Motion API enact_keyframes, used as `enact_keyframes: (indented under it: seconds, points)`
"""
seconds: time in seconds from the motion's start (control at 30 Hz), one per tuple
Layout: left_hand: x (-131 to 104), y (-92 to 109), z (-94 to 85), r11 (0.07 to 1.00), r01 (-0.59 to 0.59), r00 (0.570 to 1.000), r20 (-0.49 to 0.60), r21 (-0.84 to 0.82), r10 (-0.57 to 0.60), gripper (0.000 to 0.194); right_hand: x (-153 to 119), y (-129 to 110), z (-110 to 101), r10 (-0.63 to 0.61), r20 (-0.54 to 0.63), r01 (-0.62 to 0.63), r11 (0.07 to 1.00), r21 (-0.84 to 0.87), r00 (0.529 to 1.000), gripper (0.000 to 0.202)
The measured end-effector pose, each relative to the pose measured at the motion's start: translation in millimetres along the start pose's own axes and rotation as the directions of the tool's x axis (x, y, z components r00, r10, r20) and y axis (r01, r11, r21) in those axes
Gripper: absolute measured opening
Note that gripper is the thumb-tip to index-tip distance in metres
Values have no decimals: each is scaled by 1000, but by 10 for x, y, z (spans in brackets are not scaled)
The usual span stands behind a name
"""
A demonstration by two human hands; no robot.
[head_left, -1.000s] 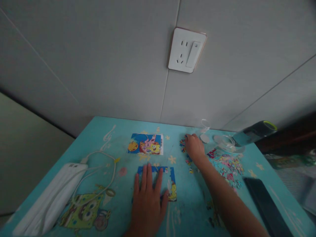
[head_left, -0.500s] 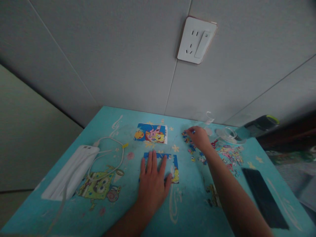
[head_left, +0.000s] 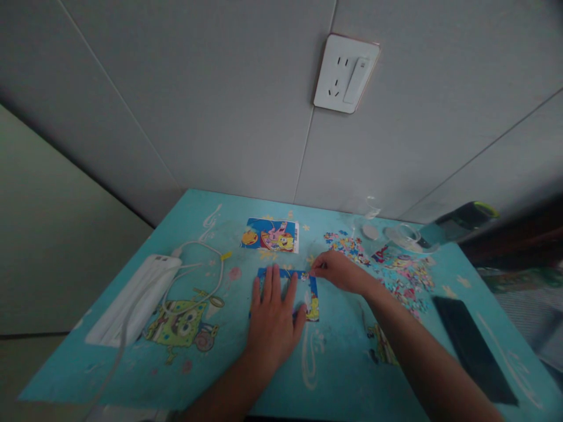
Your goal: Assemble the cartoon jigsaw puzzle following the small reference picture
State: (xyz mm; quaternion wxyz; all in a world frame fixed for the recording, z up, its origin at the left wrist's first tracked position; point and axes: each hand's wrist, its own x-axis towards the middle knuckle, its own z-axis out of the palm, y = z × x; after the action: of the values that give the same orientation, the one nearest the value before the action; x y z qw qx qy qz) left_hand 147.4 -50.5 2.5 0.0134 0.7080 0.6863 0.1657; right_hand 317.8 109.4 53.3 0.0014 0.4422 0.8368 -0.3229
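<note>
My left hand (head_left: pixel 273 319) lies flat with its fingers spread over a partly assembled puzzle frame (head_left: pixel 314 293), blue along the top edge with some yellow at the lower right. At the frame's upper right corner is my right hand (head_left: pixel 336 269), thumb and forefinger pinched together; whatever is between them is too small to make out. Behind the frame lies a reference picture (head_left: pixel 277 236) of cartoon figures on blue. Many loose puzzle pieces (head_left: pixel 409 278) are spread on the table to the right, partly behind my right forearm.
A white power bank (head_left: pixel 132 299) with a looped cable sits at the left. A dark phone (head_left: pixel 475 350) lies at the right. Clear plastic containers (head_left: pixel 407 235) and a dark bottle (head_left: pixel 466 220) stand at the back right.
My right hand has moved left and nearer, from the loose pieces at the back to the frame's upper right corner. My left hand stays on the frame. The view has shifted slightly.
</note>
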Motion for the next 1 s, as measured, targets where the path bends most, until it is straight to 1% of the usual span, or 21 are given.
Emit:
enact_keyframes:
  seconds: [0.17,0.43,0.7,1.0]
  points:
    - [-9,-5,4,1000,2,1000,0,-5,-2,66,58,-18,21,4,-8,-5,995,-100,1000,13]
    - [-7,3,11,1000,-8,1000,13,18,8,65,21,-82,71,22,-63,-35,977,-212,998,13]
    - [1,-3,4,999,-16,1000,18,37,15,65,-4,-84,97,37,-71,-53,969,-240,997,15]
    - [-17,-15,15,1000,7,1000,5,10,-7,67,2,-89,117,46,-95,-68,968,-243,994,14]
